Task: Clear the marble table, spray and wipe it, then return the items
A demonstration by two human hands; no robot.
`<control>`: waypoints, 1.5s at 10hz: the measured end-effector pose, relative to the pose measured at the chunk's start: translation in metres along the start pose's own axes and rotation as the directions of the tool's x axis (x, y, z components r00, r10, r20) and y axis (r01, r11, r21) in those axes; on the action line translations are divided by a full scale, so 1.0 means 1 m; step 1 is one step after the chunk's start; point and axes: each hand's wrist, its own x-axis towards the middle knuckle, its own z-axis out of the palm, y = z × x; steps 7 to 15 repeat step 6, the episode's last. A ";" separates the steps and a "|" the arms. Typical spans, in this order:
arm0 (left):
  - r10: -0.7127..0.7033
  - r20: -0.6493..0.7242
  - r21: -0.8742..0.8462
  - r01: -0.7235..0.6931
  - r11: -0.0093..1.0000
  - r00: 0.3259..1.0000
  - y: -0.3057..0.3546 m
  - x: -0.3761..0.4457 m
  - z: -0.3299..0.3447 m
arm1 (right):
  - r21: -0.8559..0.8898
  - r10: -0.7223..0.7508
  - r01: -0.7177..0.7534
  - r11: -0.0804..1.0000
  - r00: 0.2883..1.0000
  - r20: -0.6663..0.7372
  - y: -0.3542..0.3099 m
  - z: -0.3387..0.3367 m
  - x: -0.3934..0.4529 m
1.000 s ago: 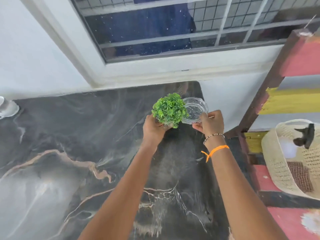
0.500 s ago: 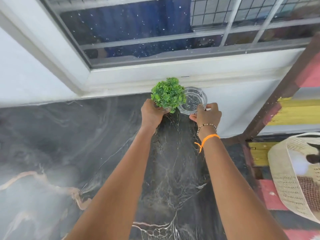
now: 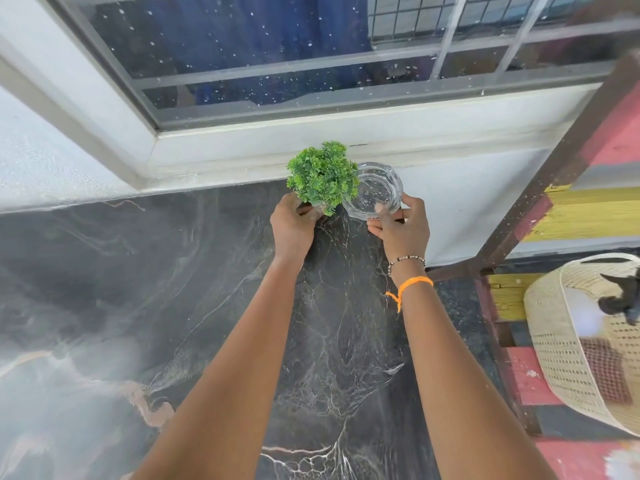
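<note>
A small green artificial plant [image 3: 322,176] is at the far edge of the dark marble table [image 3: 138,289], close to the wall under the window. My left hand [image 3: 292,227] grips its pot, which is mostly hidden by the leaves and my fingers. Right beside the plant is a clear glass bowl [image 3: 375,189]. My right hand [image 3: 401,228] holds that bowl by its near rim. I cannot tell whether either item touches the tabletop.
A white wall and a window with a metal grille [image 3: 311,64] rise just behind the table's far edge. To the right stands a red, yellow and black painted shelf frame [image 3: 554,168], with a woven cream basket [image 3: 575,344] holding items on it.
Both hands have carried the plant and the glass bowl away from me, from mid-table to the far edge by the wall. The bowl now sits tight against the plant.
</note>
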 end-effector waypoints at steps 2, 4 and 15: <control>-0.005 -0.044 0.009 0.005 1.000 0.999 0.002 -0.003 0.002 | 0.026 0.006 -0.006 1.000 1.000 0.014 -0.005 -0.002 -0.004; 0.021 0.000 -0.036 -0.021 0.999 1.000 0.003 -0.026 -0.014 | 0.023 0.025 -0.025 0.999 0.999 -0.025 -0.010 -0.002 -0.025; -0.002 0.008 -0.182 0.004 0.983 1.000 -0.017 -0.070 -0.047 | -0.003 0.038 -0.038 0.999 0.999 -0.033 -0.007 0.010 -0.083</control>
